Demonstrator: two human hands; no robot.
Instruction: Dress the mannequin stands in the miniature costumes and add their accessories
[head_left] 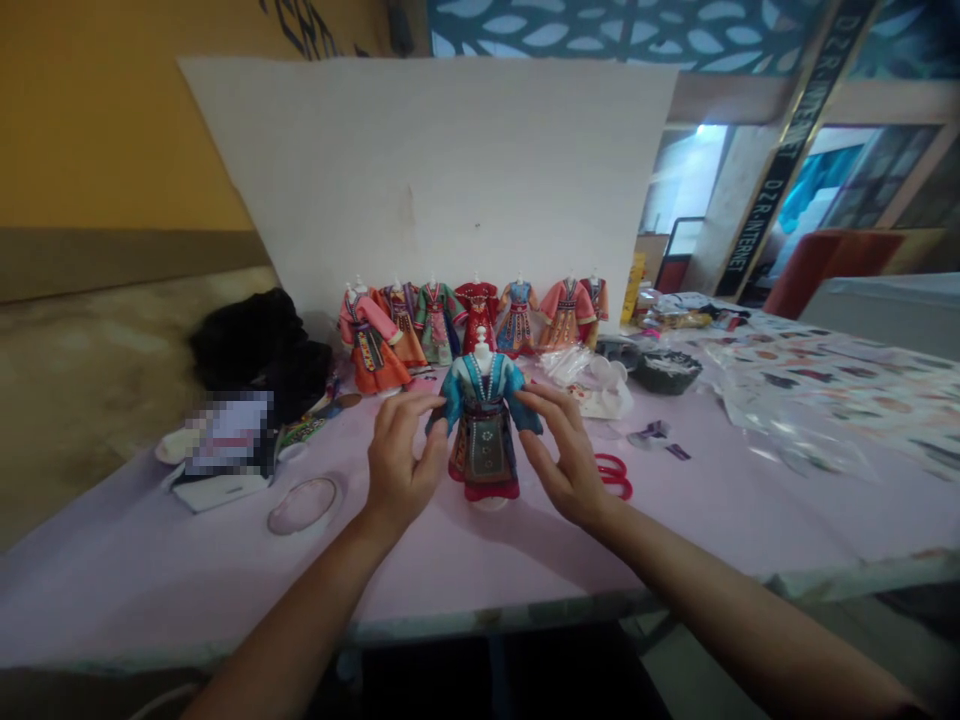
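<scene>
Arranging the teal sleeves seems the step, the dressed figurine upright on the pink table between curved left hand and right hand, whether pinching I cannot tell, the next move calling for light pressure

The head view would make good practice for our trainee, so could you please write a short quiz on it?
1. What colour are the sleeves of the small dress between the left hand and the right hand? (A) orange (B) blue (C) yellow
2. True or false: the red handles lie nearer the right hand than the left hand.
3. Fill in: the row of dresses at the back stands in front of a large ____.

Key: 1. B; 2. True; 3. white board.
</scene>
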